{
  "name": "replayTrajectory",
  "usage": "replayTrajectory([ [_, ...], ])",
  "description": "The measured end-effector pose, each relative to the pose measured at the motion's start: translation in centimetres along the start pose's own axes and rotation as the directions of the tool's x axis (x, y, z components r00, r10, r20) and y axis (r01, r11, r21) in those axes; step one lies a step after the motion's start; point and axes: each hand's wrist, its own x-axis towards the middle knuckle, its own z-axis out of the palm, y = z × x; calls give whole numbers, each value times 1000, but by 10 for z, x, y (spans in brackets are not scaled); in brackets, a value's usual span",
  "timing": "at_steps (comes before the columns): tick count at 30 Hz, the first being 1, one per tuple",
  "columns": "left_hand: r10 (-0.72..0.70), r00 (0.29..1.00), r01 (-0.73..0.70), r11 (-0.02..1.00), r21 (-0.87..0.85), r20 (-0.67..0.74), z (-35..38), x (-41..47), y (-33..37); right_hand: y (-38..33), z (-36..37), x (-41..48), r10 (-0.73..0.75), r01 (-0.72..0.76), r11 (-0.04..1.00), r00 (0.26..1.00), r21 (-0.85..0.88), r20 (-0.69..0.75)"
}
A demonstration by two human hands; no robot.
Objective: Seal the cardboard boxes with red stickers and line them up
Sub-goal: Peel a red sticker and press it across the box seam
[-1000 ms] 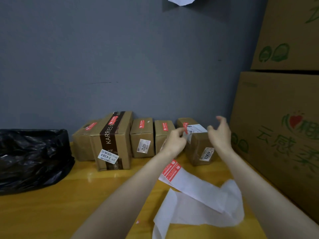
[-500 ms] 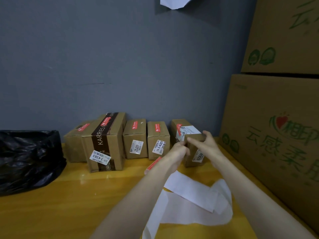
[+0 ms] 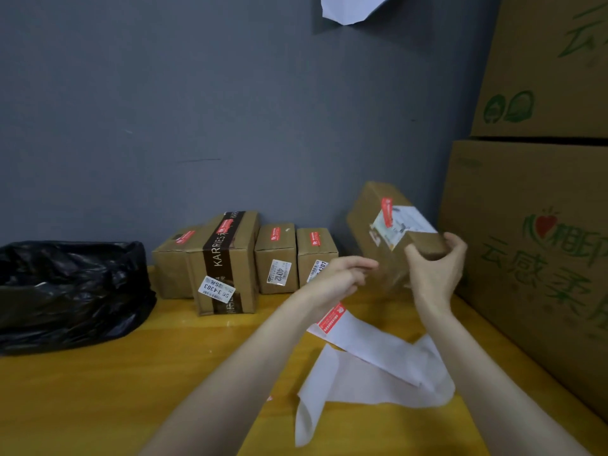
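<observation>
Cardboard is being clamped by the right hand (image 3: 434,271): the thumb is pressing the near face and the fingers are curling over the near end of the tilted box (image 3: 365,212). This box is being held up off the desk (image 3: 98,390), with its far end pointing up and left toward the wall. Its top is facing the camera, probably so the seal can be checked or pressed down. A red sticker (image 3: 386,210) is lying across the top seam, overlapping the edge of a white label (image 3: 409,225).

The left hand (image 3: 342,274) is hovering just left of the box's lower part, fingers loosely extended and gripping nothing. That part of the box is blurred, so I cannot tell whether they are touching. The hand is likely placed there to steady the underside.

Below both hands a white backing sheet (image 3: 378,366) is lying folded and curled on the desk. A spare red sticker (image 3: 332,319) is sitting at its far-left end, within reach for the next seal.

Left of the held box, a row of boxes (image 3: 276,258) is standing against the far wall, four of them, each carrying a red sticker on top. The gap at the row's right end looks like the slot for this box. A black bag (image 3: 65,291) is sitting at far left, and large cartons (image 3: 533,258) are standing stacked at right, limiting the room there.
</observation>
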Motion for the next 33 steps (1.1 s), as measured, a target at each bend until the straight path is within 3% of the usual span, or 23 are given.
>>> replayTrajectory([
  [3, 36, 996, -39, 999, -37, -81, -22, -23, 2, -14, -10, -12, -25, 9, 968, 998, 249, 59],
  [7, 39, 965, -82, 984, -160, -259, -64, -51, -5, -27, -8, -24, -66, -48, 908, 964, 416, 256],
  [13, -126, 907, -107, 853, -510, -401, -135, -94, -16, -34, 10, -49, -173, -116, 907, 773, 404, 610],
  [15, -130, 905, -120, 835, -536, -405, -158, -111, -19, -35, 17, -58, -183, -140, 914, 697, 382, 693],
  [19, -54, 889, -132, 921, -367, -455, -193, -139, -22, -36, 33, -73, -182, -156, 936, 552, 315, 814],
  [23, 113, 954, -119, 993, -5, -279, -209, -158, -20, -29, 50, -86, -162, -136, 963, 402, 234, 901],
  [27, 7, 999, 6, 941, 337, -38, -214, -166, -15, -16, 55, -87, -103, -218, 959, 330, 183, 938],
  [33, -131, 991, 122, 866, 484, -16, -208, -158, -13, -4, 53, -82, 14, -256, 967, 116, 17, 993],
])
